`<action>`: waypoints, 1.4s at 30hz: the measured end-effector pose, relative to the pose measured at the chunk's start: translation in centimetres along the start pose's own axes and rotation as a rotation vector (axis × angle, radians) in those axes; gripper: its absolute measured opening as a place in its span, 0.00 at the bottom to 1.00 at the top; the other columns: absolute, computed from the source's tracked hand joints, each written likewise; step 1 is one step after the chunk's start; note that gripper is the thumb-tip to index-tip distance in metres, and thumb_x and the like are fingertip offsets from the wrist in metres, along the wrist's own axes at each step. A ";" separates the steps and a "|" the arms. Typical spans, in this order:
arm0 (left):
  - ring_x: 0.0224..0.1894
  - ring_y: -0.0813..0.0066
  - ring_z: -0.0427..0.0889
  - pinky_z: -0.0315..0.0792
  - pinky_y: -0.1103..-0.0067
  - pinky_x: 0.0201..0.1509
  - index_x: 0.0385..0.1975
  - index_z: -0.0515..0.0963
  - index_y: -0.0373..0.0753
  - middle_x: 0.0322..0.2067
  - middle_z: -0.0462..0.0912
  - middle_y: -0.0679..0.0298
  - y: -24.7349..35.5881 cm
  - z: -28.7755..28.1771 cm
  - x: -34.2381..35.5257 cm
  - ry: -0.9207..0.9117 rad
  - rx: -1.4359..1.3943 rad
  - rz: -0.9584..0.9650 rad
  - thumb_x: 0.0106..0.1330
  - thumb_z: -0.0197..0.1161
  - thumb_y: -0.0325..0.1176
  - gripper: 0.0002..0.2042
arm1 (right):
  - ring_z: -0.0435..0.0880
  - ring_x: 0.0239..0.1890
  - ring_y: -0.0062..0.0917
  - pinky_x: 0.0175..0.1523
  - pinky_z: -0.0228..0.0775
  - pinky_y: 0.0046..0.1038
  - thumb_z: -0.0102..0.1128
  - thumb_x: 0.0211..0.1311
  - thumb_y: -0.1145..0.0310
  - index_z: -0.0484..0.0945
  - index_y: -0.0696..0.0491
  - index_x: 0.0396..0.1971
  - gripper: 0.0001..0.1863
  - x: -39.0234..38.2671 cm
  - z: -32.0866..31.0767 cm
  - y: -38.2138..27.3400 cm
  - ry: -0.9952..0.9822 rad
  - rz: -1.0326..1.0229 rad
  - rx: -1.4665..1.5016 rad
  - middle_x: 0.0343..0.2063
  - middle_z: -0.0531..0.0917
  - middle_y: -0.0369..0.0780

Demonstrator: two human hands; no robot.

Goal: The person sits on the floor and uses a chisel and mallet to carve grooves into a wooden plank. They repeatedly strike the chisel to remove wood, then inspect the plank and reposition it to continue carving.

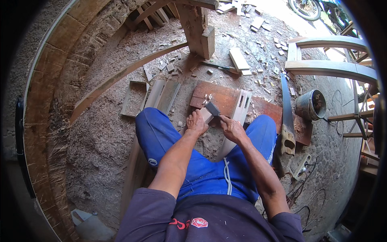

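Note:
My left hand (196,122) is wrapped round a pale piece of wood (206,115), holding it between my knees over a reddish-brown board (221,96). In my right hand (232,129) is the short handle of a hammer with a dark, blocky head (212,108). The hammer head lies against or just over the far end of the pale piece; I cannot tell if they touch. Close by on the right, a slotted plank (242,104) slants from the reddish board toward my right thigh. Small wood bits (207,99) lie on the board near the hammer.
On the right are a handsaw (287,117), a metal bucket (311,105), a power strip (301,167) with cables and a curved wooden frame (330,66). A wooden post (197,34) stands ahead. Planks (161,96) and a shallow box (135,99) lie left, among shavings and offcuts.

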State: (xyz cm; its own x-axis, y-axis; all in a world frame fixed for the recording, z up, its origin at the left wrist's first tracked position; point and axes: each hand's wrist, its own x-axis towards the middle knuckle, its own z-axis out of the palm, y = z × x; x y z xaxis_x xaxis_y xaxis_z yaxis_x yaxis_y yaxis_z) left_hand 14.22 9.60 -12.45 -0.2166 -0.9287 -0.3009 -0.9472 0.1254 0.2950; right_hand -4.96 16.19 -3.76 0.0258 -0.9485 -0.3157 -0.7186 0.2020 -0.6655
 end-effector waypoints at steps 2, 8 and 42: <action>0.54 0.42 0.79 0.74 0.55 0.59 0.53 0.65 0.33 0.49 0.76 0.43 -0.8 0.7 -0.2 0.011 -0.013 -0.006 0.49 0.74 0.40 0.34 | 0.85 0.48 0.52 0.55 0.75 0.48 0.47 0.72 0.63 0.76 0.48 0.63 0.22 -1.1 -2.1 -1.7 -0.078 0.015 -0.006 0.42 0.87 0.52; 0.54 0.43 0.79 0.73 0.56 0.60 0.53 0.65 0.33 0.50 0.76 0.44 0.0 0.6 0.2 -0.004 -0.018 -0.003 0.48 0.76 0.40 0.35 | 0.85 0.48 0.53 0.55 0.75 0.47 0.47 0.73 0.61 0.76 0.47 0.63 0.22 -0.6 -1.8 -1.0 -0.092 0.067 -0.012 0.43 0.86 0.54; 0.57 0.43 0.78 0.73 0.62 0.64 0.68 0.59 0.33 0.55 0.75 0.45 3.7 -4.4 -0.9 0.405 -0.689 0.478 0.54 0.64 0.34 0.38 | 0.84 0.53 0.33 0.60 0.72 0.33 0.61 0.70 0.58 0.72 0.58 0.66 0.30 0.4 -0.3 3.9 0.383 0.099 0.588 0.51 0.85 0.50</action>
State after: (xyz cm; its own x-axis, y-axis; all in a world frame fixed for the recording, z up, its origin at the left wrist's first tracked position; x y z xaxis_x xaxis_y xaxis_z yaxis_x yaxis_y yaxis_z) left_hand 11.99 9.39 -7.07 -0.3256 -0.8991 0.2925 -0.4013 0.4116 0.8183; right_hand -7.98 16.52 -6.23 -0.3446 -0.9160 -0.2054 -0.2080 0.2879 -0.9348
